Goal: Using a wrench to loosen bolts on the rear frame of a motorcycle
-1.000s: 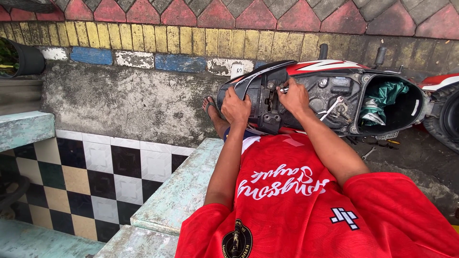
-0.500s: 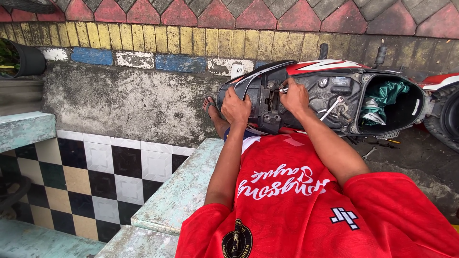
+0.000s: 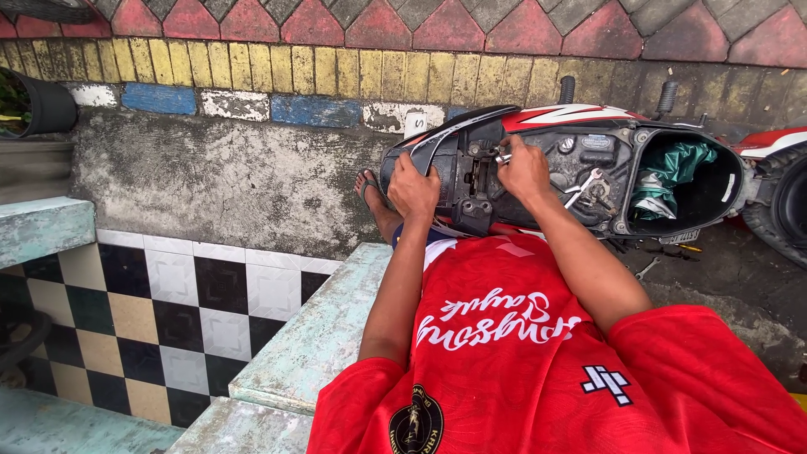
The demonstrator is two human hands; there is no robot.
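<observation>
left hand (image 3: 414,187) unmoved, gripping scooter panel (image 3: 445,147) | right hand (image 3: 523,166) unmoved, pinching wrench (image 3: 503,157)

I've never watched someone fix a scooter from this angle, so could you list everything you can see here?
scooter: one, black with red and white panels, seat removed, lying ahead
green cloth: one, in the storage tub
metal tool: one, silver, at the right hand
wrench: one, grey, on the ground
tiled floor: black, white, cream checks, lower left
left hand: on the scooter's frame
right hand: gripping the metal tool
</observation>
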